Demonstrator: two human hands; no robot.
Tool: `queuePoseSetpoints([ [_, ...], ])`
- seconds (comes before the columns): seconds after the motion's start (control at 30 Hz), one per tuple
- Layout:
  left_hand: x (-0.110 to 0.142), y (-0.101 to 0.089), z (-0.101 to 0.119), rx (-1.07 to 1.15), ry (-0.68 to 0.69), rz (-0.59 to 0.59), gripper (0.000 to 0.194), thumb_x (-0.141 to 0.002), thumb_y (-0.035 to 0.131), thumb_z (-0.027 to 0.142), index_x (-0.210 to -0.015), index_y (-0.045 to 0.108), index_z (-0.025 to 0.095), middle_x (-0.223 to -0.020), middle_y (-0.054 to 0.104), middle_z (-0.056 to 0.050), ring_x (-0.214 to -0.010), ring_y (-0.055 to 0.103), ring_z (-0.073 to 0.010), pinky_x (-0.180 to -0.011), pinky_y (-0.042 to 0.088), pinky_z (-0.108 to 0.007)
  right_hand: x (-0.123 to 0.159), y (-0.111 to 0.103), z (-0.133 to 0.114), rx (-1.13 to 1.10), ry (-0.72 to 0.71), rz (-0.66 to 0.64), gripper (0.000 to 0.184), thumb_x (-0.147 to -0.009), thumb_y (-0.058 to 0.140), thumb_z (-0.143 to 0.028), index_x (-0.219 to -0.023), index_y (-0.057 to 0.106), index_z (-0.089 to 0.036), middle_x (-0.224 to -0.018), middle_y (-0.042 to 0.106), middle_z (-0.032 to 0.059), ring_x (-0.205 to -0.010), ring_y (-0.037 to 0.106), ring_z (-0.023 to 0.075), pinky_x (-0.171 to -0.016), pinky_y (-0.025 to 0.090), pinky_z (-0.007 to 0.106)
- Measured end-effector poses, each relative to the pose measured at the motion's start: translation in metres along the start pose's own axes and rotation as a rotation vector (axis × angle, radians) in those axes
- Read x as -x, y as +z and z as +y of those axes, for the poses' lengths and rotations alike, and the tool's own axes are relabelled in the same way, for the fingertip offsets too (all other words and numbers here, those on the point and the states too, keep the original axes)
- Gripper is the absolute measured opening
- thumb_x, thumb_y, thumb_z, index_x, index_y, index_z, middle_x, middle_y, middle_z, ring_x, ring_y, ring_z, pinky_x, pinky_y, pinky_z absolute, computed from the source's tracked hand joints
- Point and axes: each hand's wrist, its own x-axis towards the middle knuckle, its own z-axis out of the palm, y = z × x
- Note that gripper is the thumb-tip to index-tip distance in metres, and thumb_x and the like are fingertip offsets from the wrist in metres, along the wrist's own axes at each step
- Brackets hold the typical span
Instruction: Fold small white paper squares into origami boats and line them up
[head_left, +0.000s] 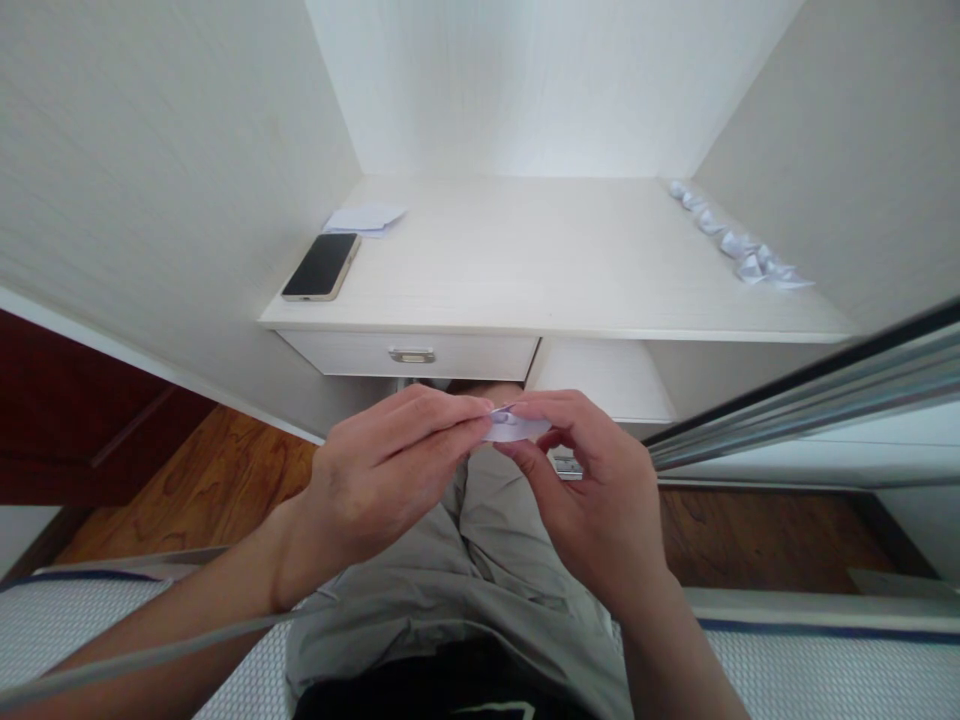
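Note:
A small folded piece of white paper [516, 428] is pinched between both hands, above my lap and just in front of the shelf. My left hand [397, 465] grips its left end with the fingertips; the thumb is hidden behind the fingers. My right hand [600, 490] holds the right end, with the thumb below and the index finger on top. Along the right side of the shelf lies a row of several folded white paper pieces [739, 243]. Flat white paper sheets [365, 218] rest at the shelf's back left.
A phone [322, 267] with a dark screen lies on the left of the white shelf [525, 270]. Below it is a drawer [465, 355] with a metal handle [412, 356], beside an open compartment [600, 380]. A sliding door's metal edge [810, 390] stands at the right.

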Motion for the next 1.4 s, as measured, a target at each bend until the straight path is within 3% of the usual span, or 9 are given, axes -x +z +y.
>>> queuePoseSetpoints([
  [0.33,-0.002,-0.003,0.001,0.019,-0.056,-0.039,0.012,-0.095,0.069,0.013,-0.107,0.072,0.015,-0.108,0.078,-0.007,-0.096,0.075,-0.0146,-0.088,0.063,-0.025,-0.002,-0.002,-0.001,-0.061,-0.063,-0.015,0.019,-0.088,0.073,-0.003,-0.098,0.07,-0.018,-0.102,0.077,0.0031,-0.094,0.072,0.0117,-0.082,0.056,0.021],
  [0.57,0.0,-0.003,0.001,0.032,-0.029,-0.097,0.018,-0.094,0.063,0.006,-0.103,0.073,0.017,-0.109,0.076,-0.008,-0.098,0.073,-0.0175,-0.084,0.061,-0.027,-0.004,-0.004,-0.002,-0.07,-0.1,-0.007,0.021,-0.084,0.075,0.001,-0.096,0.073,-0.017,-0.101,0.079,0.0043,-0.095,0.074,0.0126,-0.085,0.057,0.022],
  [0.73,0.0,-0.003,0.002,0.06,-0.054,-0.098,0.026,-0.092,0.063,0.002,-0.109,0.073,0.02,-0.112,0.074,-0.006,-0.1,0.071,-0.0147,-0.085,0.06,-0.023,-0.005,-0.005,-0.004,0.003,-0.123,0.004,0.02,-0.085,0.076,-0.001,-0.097,0.074,-0.016,-0.098,0.079,0.0039,-0.091,0.075,0.0128,-0.083,0.058,0.022],
  [0.93,-0.001,0.0,0.005,0.071,-0.147,-0.114,0.018,-0.099,0.059,0.01,-0.109,0.071,0.019,-0.104,0.073,-0.004,-0.091,0.071,-0.0118,-0.084,0.06,-0.021,-0.005,-0.005,-0.003,0.2,-0.115,-0.057,0.015,-0.089,0.07,-0.003,-0.101,0.073,-0.012,-0.105,0.078,0.0115,-0.099,0.074,0.0203,-0.089,0.061,0.031],
  [1.13,0.005,0.006,0.0,0.043,-0.046,-0.173,0.025,-0.096,0.057,0.005,-0.115,0.068,0.017,-0.113,0.069,-0.008,-0.101,0.067,-0.0164,-0.088,0.06,-0.027,-0.004,-0.003,-0.004,0.173,-0.111,-0.047,0.018,-0.087,0.069,0.002,-0.1,0.074,-0.011,-0.099,0.078,0.0085,-0.094,0.074,0.0165,-0.086,0.061,0.025],
  [1.4,-0.002,0.009,0.007,0.118,-0.077,-0.14,0.03,-0.092,0.058,0.0,-0.116,0.068,0.015,-0.119,0.067,-0.011,-0.107,0.066,-0.0168,-0.087,0.061,-0.026,-0.002,-0.002,-0.008,0.263,-0.164,0.047,0.013,-0.091,0.068,-0.002,-0.097,0.076,-0.012,-0.101,0.081,0.0094,-0.096,0.076,0.0164,-0.09,0.062,0.027],
])
